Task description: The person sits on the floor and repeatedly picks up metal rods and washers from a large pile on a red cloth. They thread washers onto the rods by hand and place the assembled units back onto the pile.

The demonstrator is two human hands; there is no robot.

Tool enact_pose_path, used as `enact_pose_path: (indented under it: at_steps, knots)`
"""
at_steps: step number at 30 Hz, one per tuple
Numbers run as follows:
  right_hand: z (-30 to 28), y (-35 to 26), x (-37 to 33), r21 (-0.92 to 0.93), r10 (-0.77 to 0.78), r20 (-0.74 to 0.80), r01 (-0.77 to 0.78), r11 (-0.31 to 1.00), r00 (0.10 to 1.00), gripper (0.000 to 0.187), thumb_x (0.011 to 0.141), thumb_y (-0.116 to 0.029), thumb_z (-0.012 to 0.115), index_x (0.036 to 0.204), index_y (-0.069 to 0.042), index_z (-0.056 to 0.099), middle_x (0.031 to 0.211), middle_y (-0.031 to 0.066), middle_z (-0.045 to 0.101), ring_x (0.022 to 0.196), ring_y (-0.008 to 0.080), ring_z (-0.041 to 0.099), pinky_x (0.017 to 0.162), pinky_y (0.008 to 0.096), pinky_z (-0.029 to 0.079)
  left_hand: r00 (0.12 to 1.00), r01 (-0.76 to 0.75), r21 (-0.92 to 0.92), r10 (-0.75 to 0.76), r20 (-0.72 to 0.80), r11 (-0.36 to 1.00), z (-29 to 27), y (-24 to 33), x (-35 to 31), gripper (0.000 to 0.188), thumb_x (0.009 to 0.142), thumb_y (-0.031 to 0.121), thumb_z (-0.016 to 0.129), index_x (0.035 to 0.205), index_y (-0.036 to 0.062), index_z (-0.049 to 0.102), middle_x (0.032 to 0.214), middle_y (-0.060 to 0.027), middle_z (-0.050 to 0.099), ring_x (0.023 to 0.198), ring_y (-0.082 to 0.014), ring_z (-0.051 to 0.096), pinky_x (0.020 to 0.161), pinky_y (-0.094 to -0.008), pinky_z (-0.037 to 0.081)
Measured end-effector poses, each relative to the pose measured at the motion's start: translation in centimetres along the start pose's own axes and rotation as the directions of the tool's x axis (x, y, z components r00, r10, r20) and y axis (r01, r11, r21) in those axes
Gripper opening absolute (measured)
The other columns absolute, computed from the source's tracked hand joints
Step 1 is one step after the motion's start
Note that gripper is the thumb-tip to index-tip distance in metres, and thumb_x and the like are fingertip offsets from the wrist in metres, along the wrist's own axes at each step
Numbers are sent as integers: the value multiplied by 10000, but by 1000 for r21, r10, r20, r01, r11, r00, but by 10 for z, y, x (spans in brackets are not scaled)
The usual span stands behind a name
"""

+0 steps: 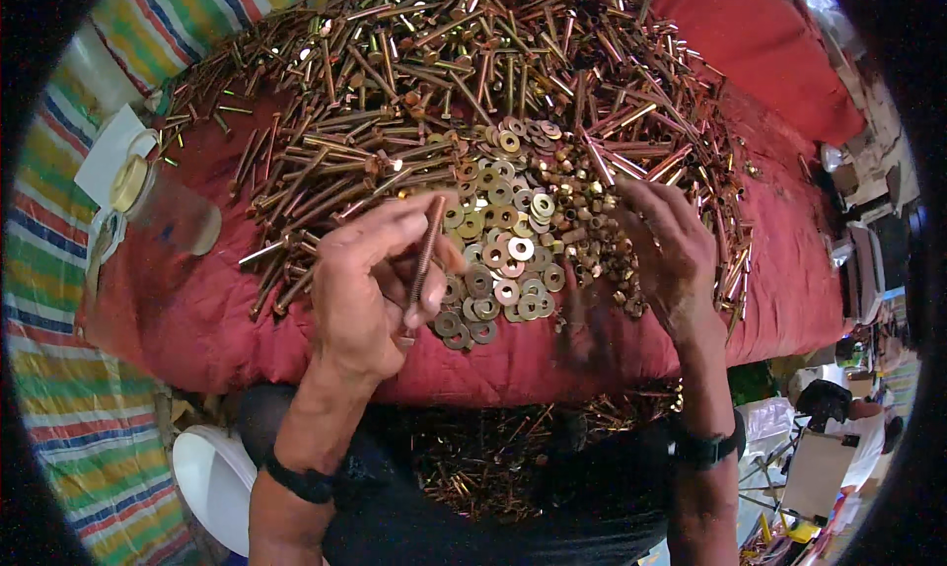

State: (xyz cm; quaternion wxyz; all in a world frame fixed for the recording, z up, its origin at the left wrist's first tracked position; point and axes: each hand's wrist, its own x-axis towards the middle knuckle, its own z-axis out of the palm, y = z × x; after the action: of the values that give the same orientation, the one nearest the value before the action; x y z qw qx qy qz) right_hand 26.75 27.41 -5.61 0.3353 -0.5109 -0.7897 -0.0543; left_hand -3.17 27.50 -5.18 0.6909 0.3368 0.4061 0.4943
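My left hand [350, 290] is closed around a copper-coloured threaded bolt [428, 255], held almost upright between thumb and fingers above the table's near side. Just right of it lies a heap of flat brass-toned washers [479, 282]. My right hand [679, 260] reaches down over a pile of small nuts [570, 216] beside the washers. Its fingers and thumb are apart, and nothing shows between them. Fingertips of this hand are partly hidden. A large heap of loose bolts [395, 68] spreads behind and around both piles.
Red cloth [217, 339] covers the table. A clear jar [178, 211] lies at the left edge. More bolts [483, 467] are below the near edge, by my lap. A white bucket [212, 482] stands low on the left; another person [868, 438] is at far right.
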Motion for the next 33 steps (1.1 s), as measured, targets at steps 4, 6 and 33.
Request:
enact_pose_path:
  at_steps: [4, 6, 33]
  knots:
    - [-2, -46, -18, 457, 367, 189, -413, 788, 911, 386, 928, -45, 732, 1308, -45, 659, 1159, 155, 697, 987, 280, 723, 832, 358, 580, 991, 131, -123, -124, 57, 984, -2, -5, -2, 378, 1032, 169, 546, 1294, -86, 638, 875, -114, 724, 585, -111, 631, 425, -219, 431]
    - [3, -65, -33, 504, 433, 380, -575, 644, 818, 449, 902, -68, 753, 1337, -54, 642, 1197, 188, 696, 969, 323, 732, 809, 388, 596, 990, 135, -139, -128, 56, 981, 0, -9, -4, 334, 1027, 133, 575, 1262, -89, 661, 862, -132, 725, 597, -133, 649, 464, -240, 475]
    - [-8, -69, -59, 455, 302, 405, -477, 752, 863, 179, 939, -47, 697, 1104, 11, 658, 896, 90, 687, 763, 179, 653, 669, 309, 520, 792, -609, 629, 412, 450, 484, 31, -64, -30, 203, 848, 8, 780, 1051, 9, 779, 941, -146, 779, 800, -258, 756, 716, -352, 597]
